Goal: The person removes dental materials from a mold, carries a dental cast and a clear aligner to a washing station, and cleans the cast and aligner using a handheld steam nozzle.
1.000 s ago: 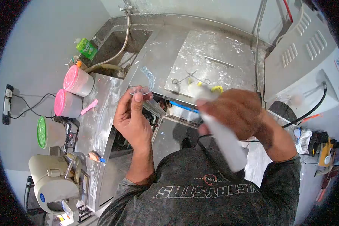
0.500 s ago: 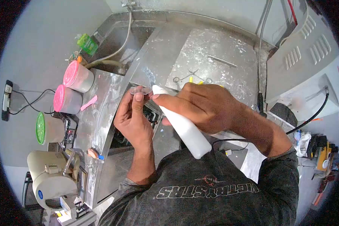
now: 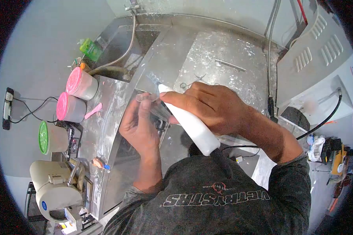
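My left hand (image 3: 142, 127) pinches a small clear, curved plastic piece (image 3: 148, 97), which looks like a dental aligner, between thumb and fingers. My right hand (image 3: 217, 107) is closed around a white tapered handpiece (image 3: 195, 131), its thumb near the narrow tip. That tip is right beside the clear piece, and whether they touch I cannot tell. A thin haze hangs around my left hand and the piece. Beyond my right hand, metal scissors-like forceps (image 3: 190, 83) lie on the metal counter (image 3: 208, 49), partly hidden.
Left of my hands are lidded tubs (image 3: 82, 84), a pink spatula (image 3: 93, 111) and a cream machine (image 3: 53, 188). A sink (image 3: 145, 39) with a hose lies ahead. At right stands a white vented cabinet (image 3: 321, 66) with a black cable (image 3: 323, 125).
A haze now spreads over my left hand and the counter edge. The handpiece tip has shifted slightly forward, and my right hand covers more of the forceps. Both grips are unchanged.
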Demonstrator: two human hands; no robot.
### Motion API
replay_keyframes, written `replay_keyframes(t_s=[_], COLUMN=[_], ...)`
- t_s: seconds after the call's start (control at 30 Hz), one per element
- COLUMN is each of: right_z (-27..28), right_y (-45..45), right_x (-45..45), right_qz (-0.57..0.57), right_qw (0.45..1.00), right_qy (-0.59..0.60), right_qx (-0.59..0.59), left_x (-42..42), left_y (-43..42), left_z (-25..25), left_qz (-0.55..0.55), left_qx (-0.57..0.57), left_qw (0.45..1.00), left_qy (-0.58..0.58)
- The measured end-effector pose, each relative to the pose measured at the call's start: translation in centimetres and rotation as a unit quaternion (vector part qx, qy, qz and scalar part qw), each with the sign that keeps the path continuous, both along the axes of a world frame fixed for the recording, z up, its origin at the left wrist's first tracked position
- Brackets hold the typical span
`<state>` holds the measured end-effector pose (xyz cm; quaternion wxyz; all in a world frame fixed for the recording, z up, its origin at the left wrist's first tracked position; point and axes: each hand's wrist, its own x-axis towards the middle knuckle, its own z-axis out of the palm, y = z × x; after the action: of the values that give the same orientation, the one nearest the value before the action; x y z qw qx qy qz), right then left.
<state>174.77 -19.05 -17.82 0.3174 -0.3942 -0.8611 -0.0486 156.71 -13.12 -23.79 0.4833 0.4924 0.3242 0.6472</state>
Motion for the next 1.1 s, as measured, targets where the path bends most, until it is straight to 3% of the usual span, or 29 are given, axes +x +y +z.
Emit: replay_keyframes(t_s=[0.13, 0.33, 0.53, 0.73, 0.93, 1.1], right_z=[-0.2, 0.8, 0.1, 0.2, -0.2, 0.7], right_y=[0.1, -0.4, 0.2, -0.2, -0.1, -0.8], right_x=[-0.2, -0.2, -0.7, -0.9, -1.1, -1.3], right_qz=[0.004, -0.011, 0.002, 0.011, -0.003, -0.035], right_qw=[1.0, 0.998, 0.999, 0.999, 0.998, 0.998], right_qy=[0.014, -0.015, 0.017, 0.044, 0.05, 0.054], right_qx=[0.012, -0.06, 0.045, -0.012, 0.045, -0.02], left_x=[-0.2, -0.7, -1.1, -1.0, -1.3, -1.4], left_y=[0.4, 1.2, 1.6, 1.7, 2.2, 1.9], left_z=[-0.2, -1.3, -1.7, -1.6, -2.4, -2.3], left_qz=[-0.01, -0.015, -0.068, -0.096, -0.133, -0.133], left_qx=[0.016, 0.016, -0.025, -0.002, -0.015, -0.02], left_qw=[1.0, 0.999, 0.99, 0.983, 0.973, 0.977], left_qy=[-0.01, -0.048, -0.124, -0.154, -0.19, -0.169])
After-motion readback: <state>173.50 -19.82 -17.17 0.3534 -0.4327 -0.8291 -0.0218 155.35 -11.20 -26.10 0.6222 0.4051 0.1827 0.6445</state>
